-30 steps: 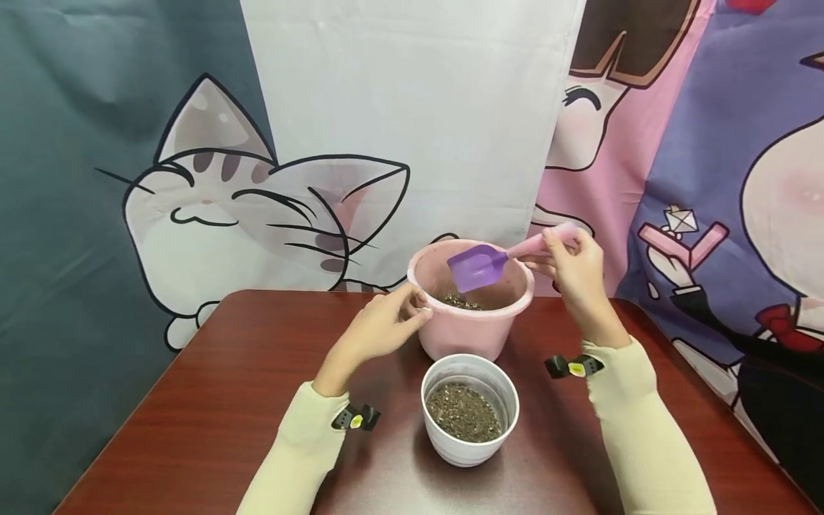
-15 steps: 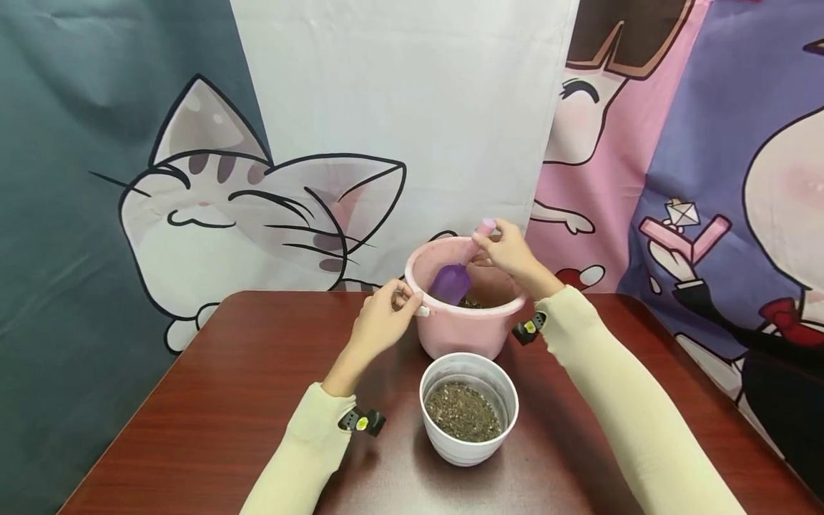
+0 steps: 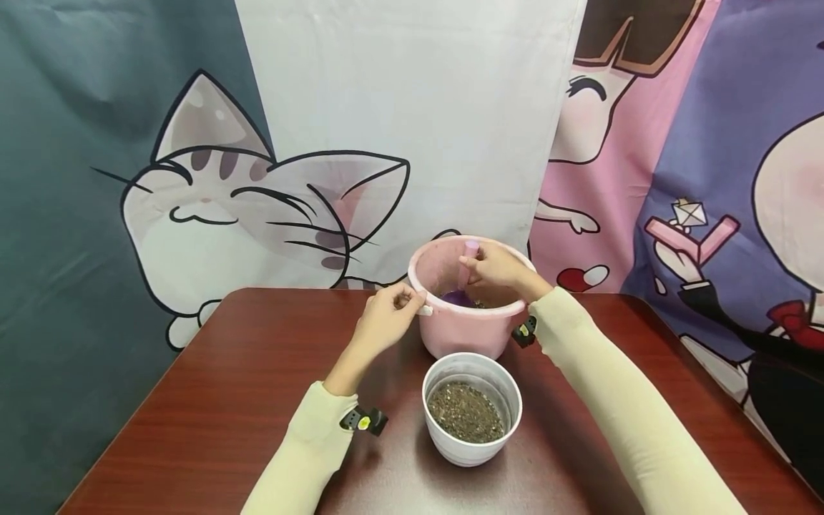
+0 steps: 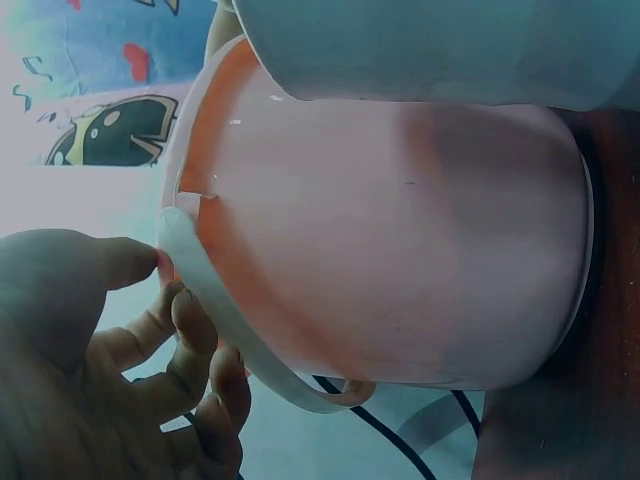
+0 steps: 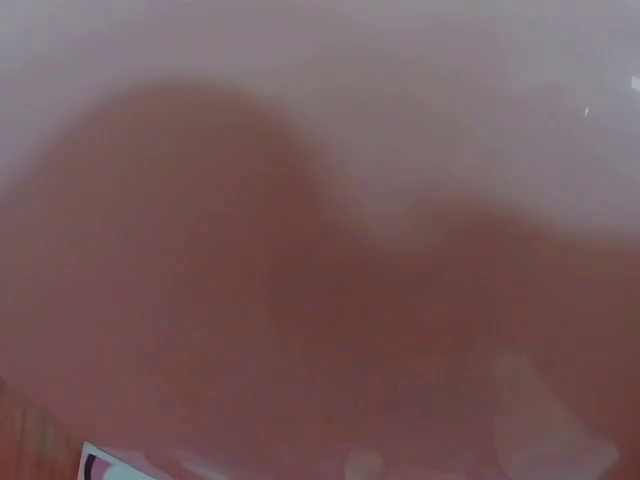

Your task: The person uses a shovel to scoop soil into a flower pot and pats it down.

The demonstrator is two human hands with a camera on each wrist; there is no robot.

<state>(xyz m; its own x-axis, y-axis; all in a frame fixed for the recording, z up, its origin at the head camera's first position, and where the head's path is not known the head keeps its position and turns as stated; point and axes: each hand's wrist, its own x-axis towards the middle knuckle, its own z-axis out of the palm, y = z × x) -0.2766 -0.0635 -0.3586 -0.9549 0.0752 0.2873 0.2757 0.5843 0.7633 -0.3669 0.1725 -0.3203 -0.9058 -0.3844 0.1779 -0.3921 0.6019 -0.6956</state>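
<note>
My right hand (image 3: 501, 269) reaches down inside a pink plastic bucket (image 3: 466, 337), gripping the pink handle of a small trowel (image 3: 469, 260). The trowel's purple blade (image 3: 458, 297) is low in the bucket, partly hidden by the front rim, among dark soil. On the bucket's left side my left hand (image 3: 383, 319) pinches the rim between thumb and fingers, as the left wrist view shows up close. In front of the bucket stands a white pot (image 3: 468, 453) holding brown soil (image 3: 466, 413). Blurred pink bucket wall (image 5: 330, 300) fills most of the right wrist view.
Bucket and pot stand on a reddish-brown wooden table (image 3: 212, 400). Behind its far edge hangs a cloth backdrop (image 3: 412, 93) printed with a cartoon cat and figures. Dark cables (image 4: 385, 440) show past the bucket in the left wrist view.
The right hand has brought the trowel from above the bucket's right side leftward and down into it, turning the handle upright. The left hand stays on the rim.
</note>
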